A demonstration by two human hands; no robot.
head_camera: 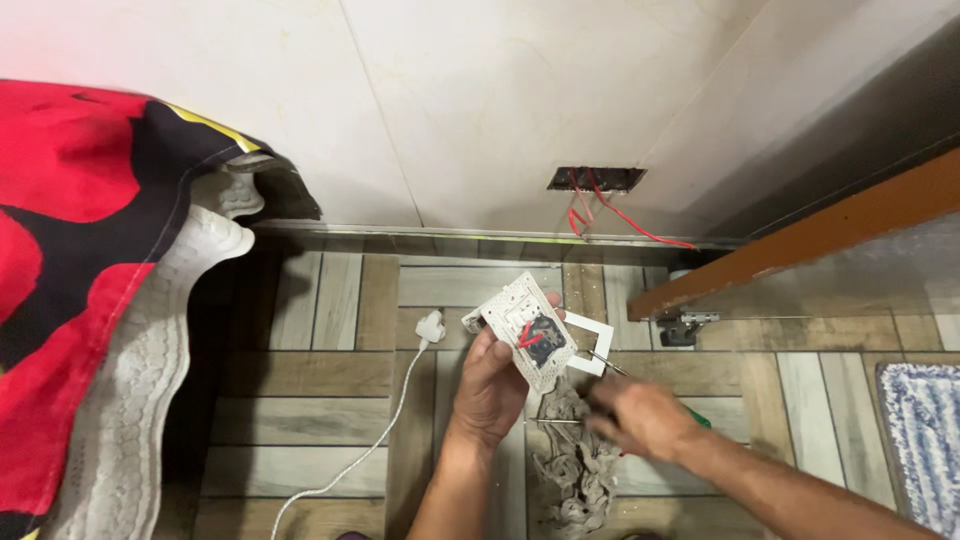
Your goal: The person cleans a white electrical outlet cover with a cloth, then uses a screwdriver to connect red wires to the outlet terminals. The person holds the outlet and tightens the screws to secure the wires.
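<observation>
My left hand (490, 385) holds a white wall socket module (525, 330) turned back side up, with a short red wire on its dark rear. My right hand (645, 418), blurred with motion, grips a green-handled screwdriver (610, 366) whose metal tip points at the module. A white rectangular cover frame (592, 342) lies just behind the module. In the tiled wall above is an open socket box (596, 179) with red wires (600, 218) hanging out.
A grey rag (572, 465) lies on the wood-pattern floor under my hands. A white plug and cable (400, 385) run to the left. A red and black cloth (70, 260) over a white mattress (150, 370) fills the left. A wooden door edge (800, 240) and a rug (925, 430) are at right.
</observation>
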